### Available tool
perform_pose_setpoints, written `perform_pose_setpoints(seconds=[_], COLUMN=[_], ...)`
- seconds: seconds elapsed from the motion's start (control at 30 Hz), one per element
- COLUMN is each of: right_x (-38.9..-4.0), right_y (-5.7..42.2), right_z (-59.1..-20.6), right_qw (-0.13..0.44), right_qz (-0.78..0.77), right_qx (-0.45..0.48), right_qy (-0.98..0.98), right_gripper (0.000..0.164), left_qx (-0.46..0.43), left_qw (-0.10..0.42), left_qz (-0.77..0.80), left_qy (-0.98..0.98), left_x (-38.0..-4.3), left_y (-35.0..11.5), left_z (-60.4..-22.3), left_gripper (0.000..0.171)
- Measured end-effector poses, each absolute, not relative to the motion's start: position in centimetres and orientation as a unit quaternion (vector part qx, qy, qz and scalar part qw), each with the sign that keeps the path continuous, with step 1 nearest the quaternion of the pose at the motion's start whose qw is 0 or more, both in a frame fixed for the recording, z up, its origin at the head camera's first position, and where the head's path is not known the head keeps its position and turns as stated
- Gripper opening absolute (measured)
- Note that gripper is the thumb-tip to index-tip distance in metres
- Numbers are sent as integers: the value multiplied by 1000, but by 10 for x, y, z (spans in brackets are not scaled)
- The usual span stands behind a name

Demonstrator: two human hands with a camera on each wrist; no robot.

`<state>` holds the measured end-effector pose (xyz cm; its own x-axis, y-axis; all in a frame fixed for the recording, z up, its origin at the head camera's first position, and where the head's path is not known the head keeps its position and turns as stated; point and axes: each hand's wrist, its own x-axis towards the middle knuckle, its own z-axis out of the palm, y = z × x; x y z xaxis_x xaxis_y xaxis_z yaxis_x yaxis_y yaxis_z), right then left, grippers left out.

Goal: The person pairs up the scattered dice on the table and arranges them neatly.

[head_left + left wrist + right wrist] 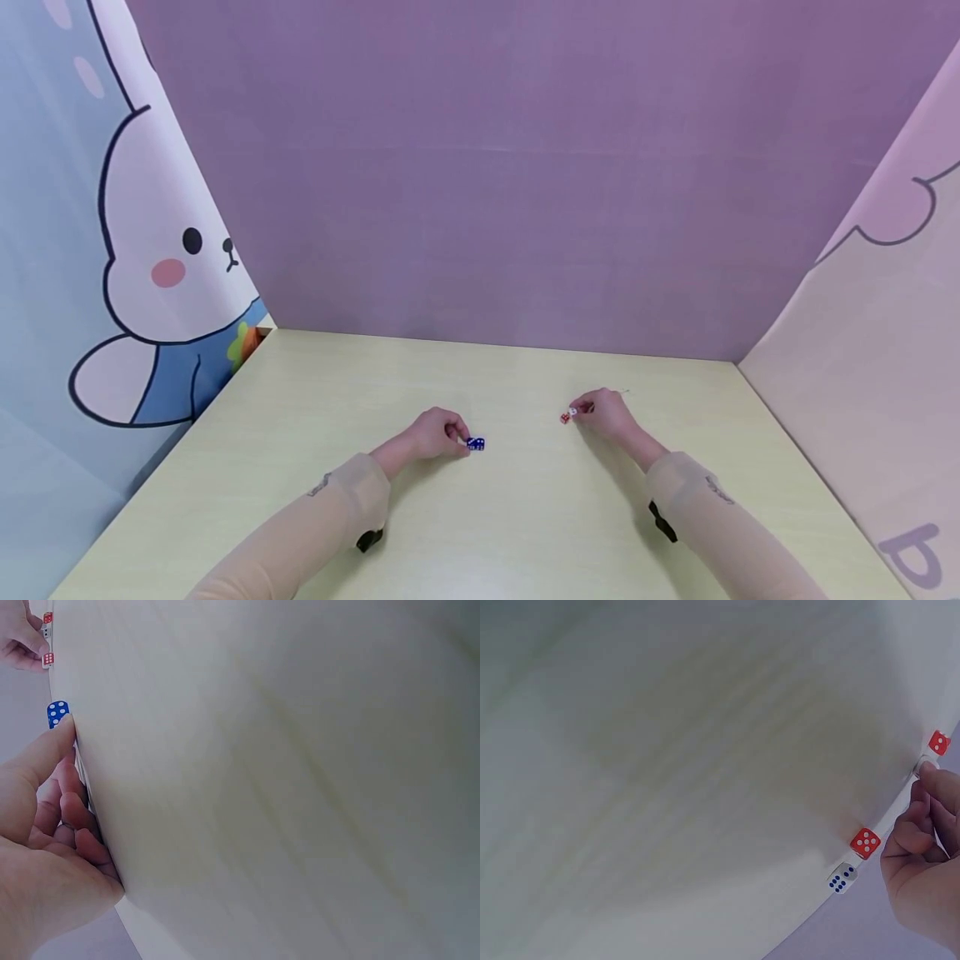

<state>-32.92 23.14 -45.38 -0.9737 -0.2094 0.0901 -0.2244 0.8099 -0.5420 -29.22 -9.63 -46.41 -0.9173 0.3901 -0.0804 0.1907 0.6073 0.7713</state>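
Observation:
Thumb and fingertips of my left hand (438, 433) pinch a blue die (58, 714) with white dots at the table surface. In the head view the blue dice (476, 444) look like two side by side. To the right and farther back, my right hand (603, 412) pinches a white die (925, 765) between thumb and finger. Against that white die stands a red die (939, 742), on its left in the head view. Another red die (865, 844) and a white die with blue dots (843, 877) sit together beside the right hand, mostly hidden behind it in the head view.
The pale wooden table (525, 517) runs back to a purple backdrop (510, 183). A cloth printed with a cartoon rabbit (165, 233) hangs on the left. Another printed cloth (862, 400) borders the right edge.

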Motion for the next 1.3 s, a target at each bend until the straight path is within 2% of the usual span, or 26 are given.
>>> perform_pose_setpoints(seconds=[0.7, 1.3], right_x=[-305, -276], right_y=[235, 219], right_z=[-453, -453], right_qw=[12, -7], right_qz=[290, 324], right_qx=[127, 154], right_qy=[-948, -933], right_gripper=[12, 12], left_qx=[173, 170], left_qw=[118, 119], left_qz=[415, 421], left_qy=[885, 883], left_x=[-292, -293], left_y=[-99, -99], left_z=[-466, -467], left_gripper=[18, 18])
